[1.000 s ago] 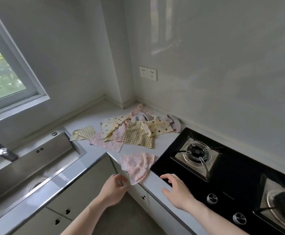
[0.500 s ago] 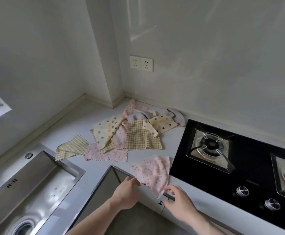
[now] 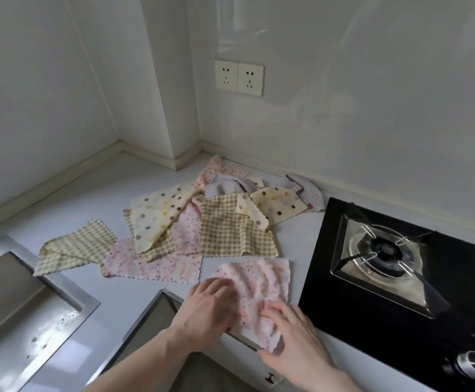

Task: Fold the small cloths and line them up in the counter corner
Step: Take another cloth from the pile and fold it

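Note:
A pink dotted cloth lies wrinkled at the counter's front edge, its near corner hanging over. My left hand grips its left edge with curled fingers. My right hand pinches the overhanging near corner. Behind it a loose pile of unfolded cloths spreads toward the counter corner: a yellow checked one, a cream polka-dot one, a flat pink one, another checked one to the left, a second cream dotted one and a lilac one by the wall.
A black gas hob with a burner and a knob fills the right. The steel sink is at the left. A wall column juts into the corner, with a double socket beside it.
The view has closed in on the counter. Both hands rose from below the counter edge to the pink cloth, then drew it nearer and spread it wider.

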### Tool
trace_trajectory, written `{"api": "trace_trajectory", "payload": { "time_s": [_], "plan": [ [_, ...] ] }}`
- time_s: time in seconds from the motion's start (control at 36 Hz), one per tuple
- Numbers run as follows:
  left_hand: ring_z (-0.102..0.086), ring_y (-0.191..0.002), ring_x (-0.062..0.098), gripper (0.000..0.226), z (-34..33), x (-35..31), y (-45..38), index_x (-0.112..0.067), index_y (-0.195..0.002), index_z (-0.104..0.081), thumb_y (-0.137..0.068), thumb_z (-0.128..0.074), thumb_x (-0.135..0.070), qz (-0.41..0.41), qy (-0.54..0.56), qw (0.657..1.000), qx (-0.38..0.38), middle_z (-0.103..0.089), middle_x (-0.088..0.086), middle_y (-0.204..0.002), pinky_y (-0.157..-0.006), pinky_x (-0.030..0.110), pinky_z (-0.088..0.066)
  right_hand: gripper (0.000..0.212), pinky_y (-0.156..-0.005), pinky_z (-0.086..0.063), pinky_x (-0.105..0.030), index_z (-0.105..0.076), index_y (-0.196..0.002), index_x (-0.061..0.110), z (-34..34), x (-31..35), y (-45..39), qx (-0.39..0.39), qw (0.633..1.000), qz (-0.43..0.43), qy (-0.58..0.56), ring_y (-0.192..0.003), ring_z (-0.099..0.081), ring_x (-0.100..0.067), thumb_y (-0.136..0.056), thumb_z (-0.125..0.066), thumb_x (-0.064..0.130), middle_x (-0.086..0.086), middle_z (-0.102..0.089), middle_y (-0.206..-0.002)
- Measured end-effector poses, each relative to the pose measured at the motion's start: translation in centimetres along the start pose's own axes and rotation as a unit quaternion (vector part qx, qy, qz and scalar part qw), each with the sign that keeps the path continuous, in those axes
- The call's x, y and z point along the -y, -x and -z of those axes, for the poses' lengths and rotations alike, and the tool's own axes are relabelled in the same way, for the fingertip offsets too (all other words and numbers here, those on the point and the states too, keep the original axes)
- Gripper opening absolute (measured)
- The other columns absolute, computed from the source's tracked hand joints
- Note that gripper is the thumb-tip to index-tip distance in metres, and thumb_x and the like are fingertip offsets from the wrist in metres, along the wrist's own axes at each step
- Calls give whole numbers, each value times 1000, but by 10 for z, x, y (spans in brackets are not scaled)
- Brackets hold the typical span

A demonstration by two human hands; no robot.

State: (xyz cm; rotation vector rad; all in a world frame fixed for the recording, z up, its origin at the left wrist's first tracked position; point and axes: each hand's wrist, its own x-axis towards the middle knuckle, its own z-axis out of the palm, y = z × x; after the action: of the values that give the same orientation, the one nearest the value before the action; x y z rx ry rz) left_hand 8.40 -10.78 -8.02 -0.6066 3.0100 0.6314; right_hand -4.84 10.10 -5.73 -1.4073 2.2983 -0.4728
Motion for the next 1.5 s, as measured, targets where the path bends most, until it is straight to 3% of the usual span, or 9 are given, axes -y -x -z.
{"api": "trace_trajectory", "payload": {
  "time_s": [0.17,0.25,0.42,0.64,0.89,1.14,1.25,1.39,1.5],
  "plan": [
    [-34,-138,-3,41,-14,29,-32,-42,-130,-53,-97,-43,-63,-48,13,992,-114,-45,-27,-144,-117,30,-31,19,-91,-45,-15,-70,-106,36,-36,-42,-29,-198,973,111,-38,-110,-53,6,-89,-67,44,34,-57,-119],
    [-34,-137,-1,42,-23,29,-33,-41,-128,-51,-92,-44,-62,-55,-10,989,-136,-43,-27,-143,-116,29,-29,22,-90,-45,-14,-73,-103,33,-49,-48,-34,-250,958,143,-8,-107,-55,6,-84,-70,43,32,-59,-116],
    [-34,-134,0,48,-34,31,-30,-40,-128,-43,-86,-38,-62,-69,-30,988,-133,-42,-27,-139,-114,29,-30,12,-87,-47,-15,-70,-93,42,-56,-55,-33,-266,950,165,17,-104,-55,8,-82,-70,46,34,-59,-108],
    [-39,-123,-1,45,-41,28,-20,-44,-123,-45,-80,-38,-57,-36,-8,989,-146,-46,-28,-129,-102,29,-40,18,-72,-48,-23,-59,-84,27,-52,-51,-20,-263,952,152,-31,-93,-55,-6,-98,-59,39,19,-57,-90],
    [-44,-127,8,60,-41,-21,25,-33,-131,-54,-77,-39,-53,-38,81,976,-196,-47,-18,-139,-106,33,-37,14,-70,-47,-24,-68,-91,25,-47,-37,-5,-335,925,149,-102,-84,-60,-7,-99,-59,33,16,-63,-83],
    [-52,-92,16,17,-16,-83,62,-27,-95,-55,-87,-68,-35,-61,99,955,-273,-54,-11,-94,-73,31,-40,20,-64,-51,-25,-72,-91,24,7,21,53,-393,891,184,-138,-76,-63,-6,-101,-56,32,13,-68,-78],
    [-53,-67,19,25,5,-100,76,-19,-79,-51,-93,-67,-33,-44,117,944,-306,-58,-5,-73,-58,36,-43,18,-60,-42,-15,-71,-88,26,35,28,78,-422,881,173,-125,-66,-60,-4,-101,-58,27,13,-66,-71],
    [-49,-57,12,30,25,-119,94,-25,-72,-46,-92,-68,-29,-55,99,940,-321,-54,-8,-63,-53,30,-35,16,-60,-43,-24,-72,-88,23,63,25,103,-461,865,143,-137,-61,-55,-8,-99,-60,25,5,-66,-69],
    [-48,-55,9,35,41,-129,108,-29,-65,-46,-92,-68,-31,-72,75,940,-324,-51,-10,-58,-50,25,-32,16,-68,-52,-32,-74,-93,22,80,19,121,-472,861,121,-145,-74,-66,-16,-98,-61,28,4,-72,-77]
  ]
}}
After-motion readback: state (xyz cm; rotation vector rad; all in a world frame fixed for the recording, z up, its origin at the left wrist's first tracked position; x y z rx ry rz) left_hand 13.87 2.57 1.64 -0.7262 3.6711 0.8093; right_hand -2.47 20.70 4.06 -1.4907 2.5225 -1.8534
